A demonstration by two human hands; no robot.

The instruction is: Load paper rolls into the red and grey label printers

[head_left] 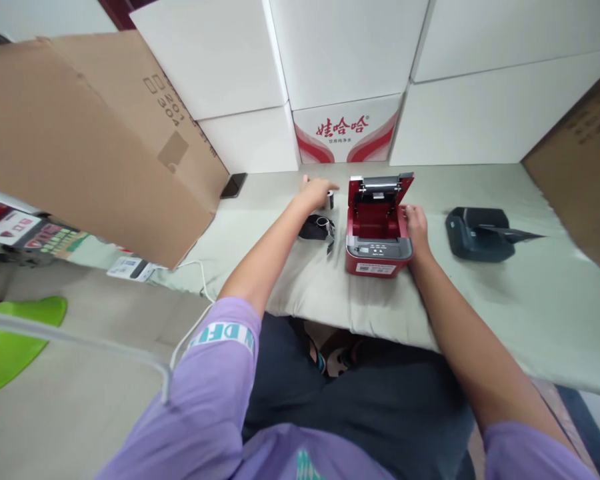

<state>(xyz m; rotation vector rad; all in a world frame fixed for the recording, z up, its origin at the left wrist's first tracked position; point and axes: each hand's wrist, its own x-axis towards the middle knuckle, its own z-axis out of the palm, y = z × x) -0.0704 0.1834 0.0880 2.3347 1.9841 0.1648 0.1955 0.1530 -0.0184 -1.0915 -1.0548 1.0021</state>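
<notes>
A red and black label printer [375, 257] stands on the covered table with its lid [380, 187] raised. Against its right side is my right hand [416, 228], fingers curled at the upper edge; part of the grip is hidden. My left hand [315, 193] is left of the printer, closed over a small black roll with a pale core [331, 199], whose end shows under the fingers. Just below that hand lies a loose black ribbon with a white ring-shaped core [322, 221] and a shiny strip hanging toward the printer.
A black device [480, 233] with a thin dark plate sticking out sits to the right. A phone [233, 185] lies beside a large cardboard box [95, 133]. White boxes [347, 130] line the back. A white cable [203, 283] trails off the front edge.
</notes>
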